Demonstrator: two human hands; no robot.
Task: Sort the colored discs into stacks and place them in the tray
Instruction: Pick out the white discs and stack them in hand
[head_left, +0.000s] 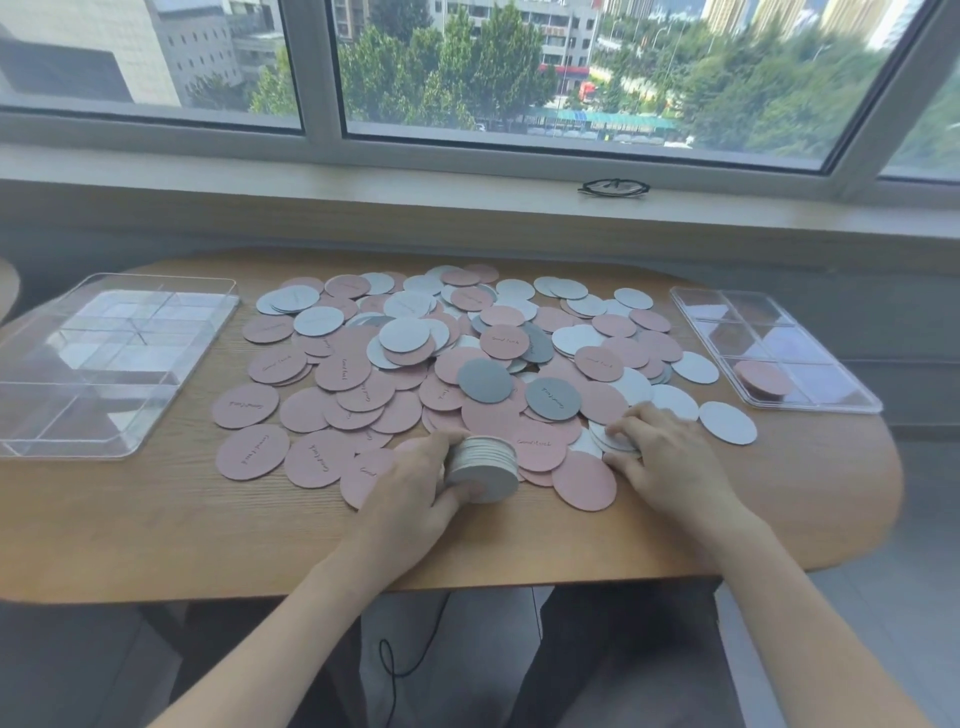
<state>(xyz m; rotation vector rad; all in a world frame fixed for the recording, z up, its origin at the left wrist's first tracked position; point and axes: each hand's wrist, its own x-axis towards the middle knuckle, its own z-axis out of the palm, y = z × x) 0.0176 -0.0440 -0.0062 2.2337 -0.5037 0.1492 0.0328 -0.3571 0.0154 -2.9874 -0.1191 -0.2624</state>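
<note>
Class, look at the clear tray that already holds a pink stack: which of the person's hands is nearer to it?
Right. The right hand rests on white discs just left of that tray; the left hand grips a white stack farther left.

Left hand (415, 486) fingers curled in a grip, right hand (670, 457) fingers pressing down

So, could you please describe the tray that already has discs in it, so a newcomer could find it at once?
Start at the wooden table under the window and go to its right end. The flat clear tray with compartments lies there. Unlike the deeper clear tray at the left end, it holds a pink stack in its near-left compartment.
</note>
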